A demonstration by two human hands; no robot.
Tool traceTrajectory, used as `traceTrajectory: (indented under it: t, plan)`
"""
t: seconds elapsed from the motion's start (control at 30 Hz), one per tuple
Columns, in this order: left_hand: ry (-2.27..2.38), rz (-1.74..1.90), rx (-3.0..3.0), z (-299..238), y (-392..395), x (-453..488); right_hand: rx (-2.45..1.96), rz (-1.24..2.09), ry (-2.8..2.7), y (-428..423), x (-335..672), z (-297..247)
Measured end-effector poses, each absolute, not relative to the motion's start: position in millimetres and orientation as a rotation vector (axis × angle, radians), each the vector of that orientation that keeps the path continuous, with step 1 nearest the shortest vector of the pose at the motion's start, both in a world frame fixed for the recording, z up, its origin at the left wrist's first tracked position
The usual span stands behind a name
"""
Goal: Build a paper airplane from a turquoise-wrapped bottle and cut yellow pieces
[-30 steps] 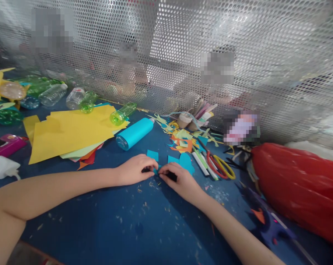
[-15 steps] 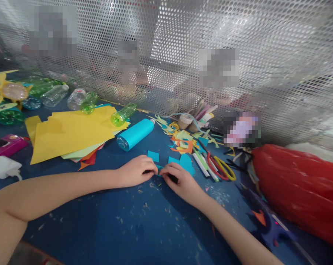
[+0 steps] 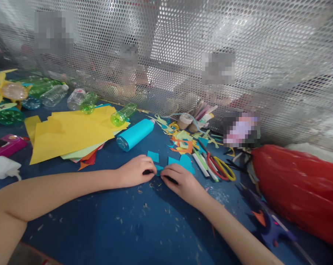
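Between my fingertips is a small piece of blue paper (image 3: 158, 169), low over the blue table (image 3: 128, 228). My left hand (image 3: 137, 170) pinches its left end, and my right hand (image 3: 180, 178) pinches its right end. Just beyond my fingers lie a blue paper square (image 3: 153, 156) and another blue piece (image 3: 173, 160). A rounded blue cutout (image 3: 186, 163) is partly covered by my right hand. Farther off, a plastic bottle wrapped in blue paper (image 3: 136, 134) rests on its side.
Yellow sheets (image 3: 72, 130) lie at left, with green bottles (image 3: 124, 114) behind. Scissors (image 3: 224, 168), glue sticks (image 3: 201, 164) and paper scraps (image 3: 183, 143) sit to the right. A purple glue gun (image 3: 274, 224) is near a red bag (image 3: 296, 187). Perforated metal mesh (image 3: 172, 48) stands at the back.
My fingertips have drawn slightly apart, and more of the small blue paper shows between them. The surrounding things stay where they were.
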State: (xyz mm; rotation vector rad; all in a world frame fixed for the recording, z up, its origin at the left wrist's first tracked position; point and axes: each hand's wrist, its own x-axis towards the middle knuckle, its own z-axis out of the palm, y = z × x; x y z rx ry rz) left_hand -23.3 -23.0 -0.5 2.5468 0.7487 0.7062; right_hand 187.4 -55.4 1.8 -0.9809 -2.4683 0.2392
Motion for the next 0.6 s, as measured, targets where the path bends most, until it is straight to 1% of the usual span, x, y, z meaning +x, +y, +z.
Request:
traceTrajectory:
  t: [0.2, 0.33, 0.6]
  plan:
    - [0.709, 0.689, 2.559, -1.8, -20.9, -24.7, -0.959, 0.032, -2.570, -56.3, 186.5, 1.3]
    - [0.710, 0.684, 2.585, -0.6, -20.5, -25.1, -0.975, -0.049, -2.589, -57.2, 185.0, 0.5]
    - [0.713, 0.665, 2.658, -1.2, -20.0, -24.3, -1.018, 0.072, -2.498, -58.9, 181.9, 3.2]
